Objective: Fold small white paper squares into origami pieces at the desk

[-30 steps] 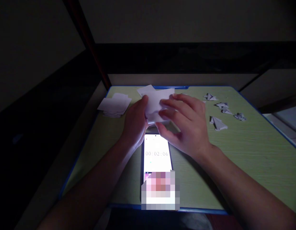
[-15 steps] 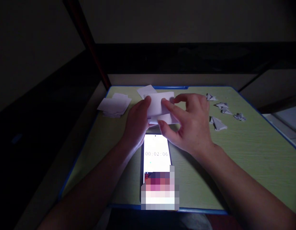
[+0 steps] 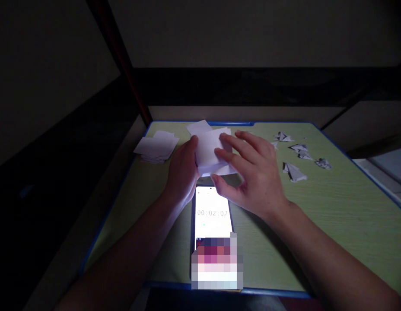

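Both hands work a white sheet of paper [image 3: 209, 150] at the middle of a green desk [image 3: 333, 216]. My left hand [image 3: 182, 172] grips the sheet's left edge, thumb on top. My right hand [image 3: 250, 172] lies over the sheet's right side with fingers spread, fingertips pressing down on it and the thumb at its near edge. The paper looks partly folded and rests on the desk. Another white sheet [image 3: 198, 127] pokes out behind it.
A lit phone [image 3: 212, 216] showing a timer lies between my forearms. A stack of white paper slips [image 3: 156, 147] sits at the far left. Several small folded paper pieces [image 3: 294, 172] lie at the far right. The desk has a blue rim [image 3: 200, 122]. The surroundings are dark.
My right hand's fingers went from a raised pinch on the paper to lying spread and pressing on it. The timer went from 00:02:06 to 00:02:07. The view shifted slightly.
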`<state>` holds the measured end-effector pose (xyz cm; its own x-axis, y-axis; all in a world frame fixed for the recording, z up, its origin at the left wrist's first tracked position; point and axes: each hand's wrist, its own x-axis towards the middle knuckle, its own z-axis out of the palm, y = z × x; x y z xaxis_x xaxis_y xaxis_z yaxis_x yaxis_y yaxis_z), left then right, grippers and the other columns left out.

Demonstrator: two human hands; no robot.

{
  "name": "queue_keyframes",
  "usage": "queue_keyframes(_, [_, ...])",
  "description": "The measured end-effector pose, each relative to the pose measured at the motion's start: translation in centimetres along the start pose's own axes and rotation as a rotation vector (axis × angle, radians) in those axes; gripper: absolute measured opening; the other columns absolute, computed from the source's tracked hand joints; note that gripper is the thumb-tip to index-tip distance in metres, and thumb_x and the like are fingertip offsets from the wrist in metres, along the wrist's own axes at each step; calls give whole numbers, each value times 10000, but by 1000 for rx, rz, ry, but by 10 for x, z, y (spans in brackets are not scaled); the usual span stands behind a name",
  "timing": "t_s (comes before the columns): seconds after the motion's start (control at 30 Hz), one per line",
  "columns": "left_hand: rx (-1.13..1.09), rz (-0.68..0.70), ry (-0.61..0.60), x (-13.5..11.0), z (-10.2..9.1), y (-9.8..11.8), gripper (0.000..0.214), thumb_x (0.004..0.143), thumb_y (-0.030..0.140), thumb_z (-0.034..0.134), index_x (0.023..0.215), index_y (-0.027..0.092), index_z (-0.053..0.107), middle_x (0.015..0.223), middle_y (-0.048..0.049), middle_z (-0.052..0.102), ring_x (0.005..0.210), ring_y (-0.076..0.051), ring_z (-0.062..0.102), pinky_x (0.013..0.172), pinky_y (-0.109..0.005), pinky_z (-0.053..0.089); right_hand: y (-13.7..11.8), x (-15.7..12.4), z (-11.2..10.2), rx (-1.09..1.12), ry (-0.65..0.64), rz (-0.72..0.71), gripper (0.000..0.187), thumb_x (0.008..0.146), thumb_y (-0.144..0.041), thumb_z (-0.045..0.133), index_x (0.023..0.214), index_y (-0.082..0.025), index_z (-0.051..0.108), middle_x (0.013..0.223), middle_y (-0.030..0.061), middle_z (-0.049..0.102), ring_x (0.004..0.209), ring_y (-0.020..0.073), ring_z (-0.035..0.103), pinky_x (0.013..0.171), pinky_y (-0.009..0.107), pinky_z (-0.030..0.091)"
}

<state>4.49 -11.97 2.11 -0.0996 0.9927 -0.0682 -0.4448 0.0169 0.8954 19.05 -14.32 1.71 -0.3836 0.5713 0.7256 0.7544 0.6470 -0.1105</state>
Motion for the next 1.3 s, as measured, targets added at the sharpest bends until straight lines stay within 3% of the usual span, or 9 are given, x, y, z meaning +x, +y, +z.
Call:
queue_keyframes(0.2, [4, -10, 25, -2, 1, 4, 271, 812, 424, 624, 854, 158, 602, 752, -32, 664, 811, -192, 666, 678, -280, 528, -2, 1, 0, -22, 42, -38, 378, 791, -417, 672, 1081, -178, 635, 1268, 141, 681, 1230, 355, 565, 1017, 504, 409])
queue_keyframes(0.43, [-10, -52, 3, -3, 0, 4, 317, 835, 431, 580, 972, 147, 608, 958, -87, 700, 909, -213, 666, 729, -325, 567, -1, 1, 1, -81, 52, -42, 520, 786, -382, 694, 1200, -84, 599, 1210, 190, 684, 1168, 338, 599, 977, 465, 450])
queue_keyframes(0.73, [-33, -20, -40, -2, -1, 2, 288, 814, 414, 612, 921, 146, 611, 923, -82, 693, 876, -210, 664, 708, -333, 579, 4, -3, 5, -116, 115, -99, 413, 855, -250, 658, 1240, -119, 588, 1130, 144, 710, 1130, 304, 606, 932, 442, 478])
queue_keyframes(1.07, [15, -16, -26, -1, -1, 0, 294, 837, 435, 581, 921, 155, 613, 898, -75, 691, 786, -174, 649, 644, -274, 525, 4, -4, 9, -166, 111, -71, 399, 831, -258, 666, 1197, -101, 636, 1081, 174, 669, 1110, 346, 581, 894, 488, 490])
queue_keyframes(1.3, [54, -1, 10, 2, -3, -4, 336, 797, 466, 611, 957, 170, 615, 901, -67, 684, 758, -160, 626, 558, -238, 444, 7, -5, 6, -136, 64, -100, 370, 831, -272, 678, 1167, -120, 647, 1311, 155, 651, 1225, 360, 547, 972, 506, 461])
